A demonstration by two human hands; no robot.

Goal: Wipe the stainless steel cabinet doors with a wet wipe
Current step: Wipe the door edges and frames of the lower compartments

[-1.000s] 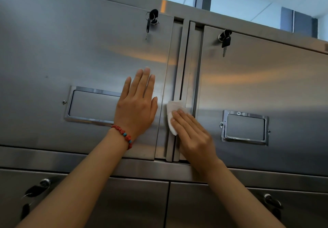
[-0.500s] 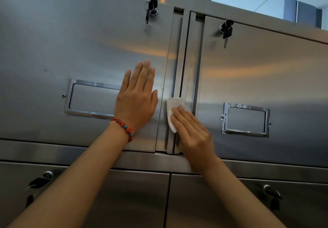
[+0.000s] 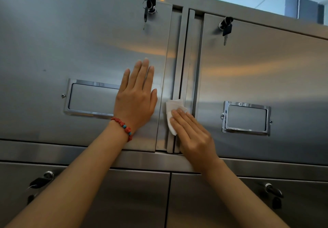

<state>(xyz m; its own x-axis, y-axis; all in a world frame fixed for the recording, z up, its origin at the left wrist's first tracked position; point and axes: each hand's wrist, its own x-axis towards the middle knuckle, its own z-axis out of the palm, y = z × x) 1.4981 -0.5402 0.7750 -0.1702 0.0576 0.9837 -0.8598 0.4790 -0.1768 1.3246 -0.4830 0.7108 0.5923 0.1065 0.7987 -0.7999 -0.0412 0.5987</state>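
The wipe (image 3: 171,114) is white and folded. It sits on the strip where the left door (image 3: 79,47) and the right door (image 3: 266,71) meet, low down near the bottom edge. The right hand (image 3: 192,135) presses it flat with straight fingers (image 3: 181,119). The hand is not closed around the wipe; it just pushes it on the metal. The top and left side of the wipe stick out past the fingers.

The strip runs up bare and clear from the wipe to the top. Below, the doors end at a flat rail (image 3: 53,154).

The left hand (image 3: 135,100) lies open and flat on the left door, just beside the wipe but not touching it. It covers the right end of a shiny label frame (image 3: 88,96). A red bracelet (image 3: 124,128) is on that wrist.

The right door has a small frame (image 3: 245,118) too. Keys (image 3: 148,9) hang high on the left door, and a key (image 3: 226,30) hangs on the right one. Lower doors (image 3: 138,201) have keys as well.
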